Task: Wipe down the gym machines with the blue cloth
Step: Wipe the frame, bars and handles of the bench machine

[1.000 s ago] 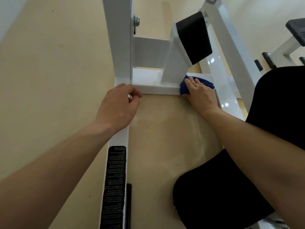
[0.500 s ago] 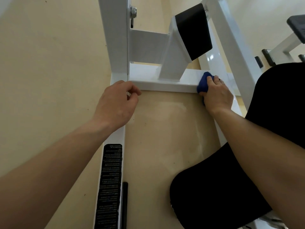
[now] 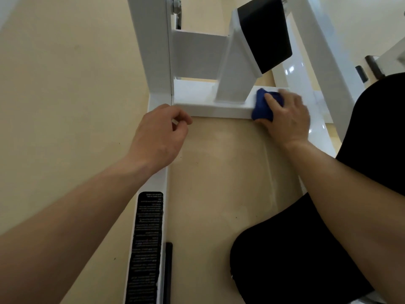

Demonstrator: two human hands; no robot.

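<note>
Right hand (image 3: 287, 119) grips the bunched cloth (image 3: 263, 106) at the crossbar's (image 3: 210, 110) right end. Left hand (image 3: 160, 134), loosely curled and empty, is at its left end. So bunched, the cloth may skip corners.

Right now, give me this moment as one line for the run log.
phase: wiping | right hand: grips blue cloth against white crossbar, right end | left hand: loosely curled over left rail, holds nothing

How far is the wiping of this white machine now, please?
Done: no wiped part can be told apart. In hand: the right hand presses the blue cloth on the crossbar's right end. Left, probably: the rest of the crossbar, upright post, black pad; left hand holds nothing.
</note>
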